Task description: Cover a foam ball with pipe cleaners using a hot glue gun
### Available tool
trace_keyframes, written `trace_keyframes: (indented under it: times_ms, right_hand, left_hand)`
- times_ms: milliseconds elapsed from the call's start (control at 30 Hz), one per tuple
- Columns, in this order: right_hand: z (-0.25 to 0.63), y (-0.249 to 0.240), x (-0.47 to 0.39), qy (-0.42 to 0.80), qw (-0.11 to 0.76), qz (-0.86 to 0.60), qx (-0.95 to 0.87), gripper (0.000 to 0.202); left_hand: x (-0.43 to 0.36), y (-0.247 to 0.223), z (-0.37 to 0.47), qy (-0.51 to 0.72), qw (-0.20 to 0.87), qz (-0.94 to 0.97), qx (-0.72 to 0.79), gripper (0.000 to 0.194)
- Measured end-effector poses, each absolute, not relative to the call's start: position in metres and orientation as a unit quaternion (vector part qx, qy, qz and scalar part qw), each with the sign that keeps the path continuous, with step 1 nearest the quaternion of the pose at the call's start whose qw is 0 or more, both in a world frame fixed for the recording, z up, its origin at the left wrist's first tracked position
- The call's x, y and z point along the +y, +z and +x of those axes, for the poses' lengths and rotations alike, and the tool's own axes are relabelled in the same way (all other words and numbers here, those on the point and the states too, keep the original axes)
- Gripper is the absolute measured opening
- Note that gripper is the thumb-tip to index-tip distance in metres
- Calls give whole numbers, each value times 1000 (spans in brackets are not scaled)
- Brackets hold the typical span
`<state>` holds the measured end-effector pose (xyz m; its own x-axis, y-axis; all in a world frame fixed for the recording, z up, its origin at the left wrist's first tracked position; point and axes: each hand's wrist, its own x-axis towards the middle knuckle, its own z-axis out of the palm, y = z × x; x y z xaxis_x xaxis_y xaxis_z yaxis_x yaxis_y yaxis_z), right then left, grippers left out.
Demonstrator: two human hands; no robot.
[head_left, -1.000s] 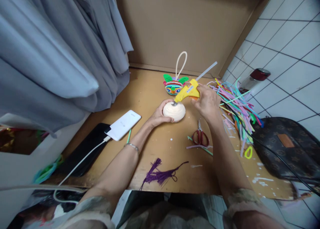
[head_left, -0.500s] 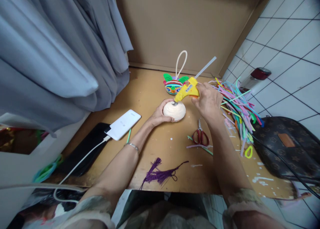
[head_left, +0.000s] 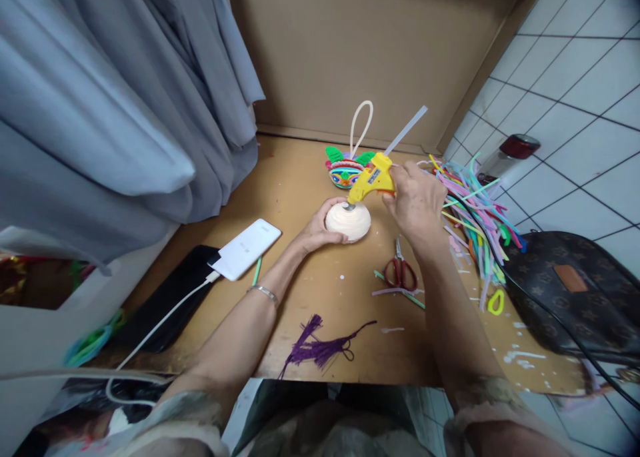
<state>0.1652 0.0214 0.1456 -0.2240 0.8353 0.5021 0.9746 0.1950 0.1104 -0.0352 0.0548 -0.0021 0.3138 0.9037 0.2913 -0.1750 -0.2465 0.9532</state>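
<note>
My left hand is wrapped round the left side of a cream-coloured ball that looks coiled or ridged, just above the table or on it; I cannot tell which. My right hand grips a yellow hot glue gun, tilted down to the left. Its metal nozzle is at the top of the ball. From the back of the gun a translucent glue stick sticks up. Behind the gun sits a colourful animal-face ornament with green ears and a white loop.
Red-handled scissors lie near my right forearm, purple tassels by the front edge. At right are a heap of coloured pipe cleaners and a brown bag with a black cord across it. A white power bank lies left.
The glue gun and my right hand have shifted very slightly to the left, and the glue stick's end tips a little left and up. The ball and my left hand stay nearly in place.
</note>
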Motion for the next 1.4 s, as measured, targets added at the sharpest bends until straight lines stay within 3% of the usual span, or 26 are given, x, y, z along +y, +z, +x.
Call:
trace_keyframes:
  times_ms: [367,700,967,1067,1200,1267,1400]
  right_hand:
    - [189,128,52,-79,246,-695,-671,24]
    - [200,79,67,14,170,-797,-580,55]
    - [208,62,65,-52,94,-787,-608,44]
    - [202,87,59,-88,156,-730,-660,35]
    - [177,123,38,136,318,-517,-783,30]
    - [162,132,27,151,364,-459,-796,27]
    - [146,131,20,86,316,-456,-828,15]
  left_hand:
    - [51,1,-35,498,547,599,305,97]
    - [48,7,-33,496,552,593,312,97]
    - [47,9,-33,492,553,591,321,99]
    - [48,7,-33,497,550,593,315,97]
    - [50,5,-32,502,544,597,309,97]
    - [50,4,-32,500,536,604,312,97]
    - [49,4,-33,490,527,616,321,95]
